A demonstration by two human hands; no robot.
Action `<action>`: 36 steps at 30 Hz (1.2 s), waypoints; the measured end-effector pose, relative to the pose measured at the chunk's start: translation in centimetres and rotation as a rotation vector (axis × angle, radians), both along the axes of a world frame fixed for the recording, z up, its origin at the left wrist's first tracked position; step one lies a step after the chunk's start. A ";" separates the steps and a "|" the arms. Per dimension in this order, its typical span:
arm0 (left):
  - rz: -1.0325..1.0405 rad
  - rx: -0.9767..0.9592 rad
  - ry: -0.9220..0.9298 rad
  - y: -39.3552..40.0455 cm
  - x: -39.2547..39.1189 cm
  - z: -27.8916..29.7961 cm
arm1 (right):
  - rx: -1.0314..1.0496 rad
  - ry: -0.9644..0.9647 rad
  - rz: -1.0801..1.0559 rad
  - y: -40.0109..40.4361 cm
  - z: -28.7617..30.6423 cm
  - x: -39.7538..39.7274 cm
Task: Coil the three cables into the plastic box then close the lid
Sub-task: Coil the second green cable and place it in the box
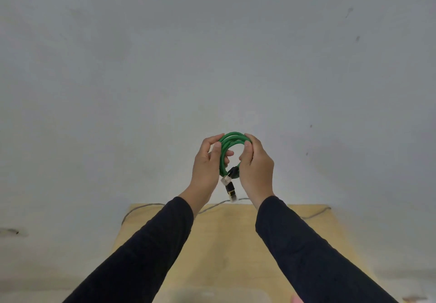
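A green cable (232, 141) is wound into a small coil and held up in front of a pale wall. My left hand (207, 165) grips the coil's left side and my right hand (256, 168) grips its right side. Two plug ends (230, 186), one clear and one black with gold, hang down between my wrists. A grey cable (144, 206) lies along the far edge of the wooden table (224, 243). The clear plastic box (212, 296) is a blurred shape at the bottom edge of the view; its lid is not discernible.
The table stands against the pale wall. The grey cable also shows at the table's far right corner (317, 213). A pinkish blurred object (296, 299) sits at the bottom edge right of the box.
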State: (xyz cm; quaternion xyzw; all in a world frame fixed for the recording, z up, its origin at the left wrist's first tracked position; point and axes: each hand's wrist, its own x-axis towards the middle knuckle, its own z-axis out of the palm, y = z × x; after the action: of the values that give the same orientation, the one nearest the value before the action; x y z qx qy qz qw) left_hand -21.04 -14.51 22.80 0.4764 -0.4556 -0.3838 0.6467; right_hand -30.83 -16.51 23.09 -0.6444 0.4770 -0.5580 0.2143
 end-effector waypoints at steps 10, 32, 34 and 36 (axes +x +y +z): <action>-0.001 0.273 -0.080 6.8 -0.3 -9.2 | 0.338 0.016 -0.072 7.2 -9.8 -1.2; 0.080 0.664 -0.186 17.4 -6.1 -23.2 | 0.823 0.101 0.007 17.4 -21.9 -6.7; 0.077 0.680 -0.218 17.0 -6.0 -23.7 | 0.838 0.105 0.001 17.2 -22.3 -6.5; 0.074 0.694 -0.244 16.6 -5.8 -24.1 | 0.844 0.122 0.000 17.2 -22.8 -6.2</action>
State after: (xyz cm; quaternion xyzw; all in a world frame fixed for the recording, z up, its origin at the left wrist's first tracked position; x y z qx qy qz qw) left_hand -26.89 2.14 -1.31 0.7256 -0.3546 -0.4324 0.4009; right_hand -37.05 0.65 0.29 -0.5320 0.6753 -0.2747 0.4306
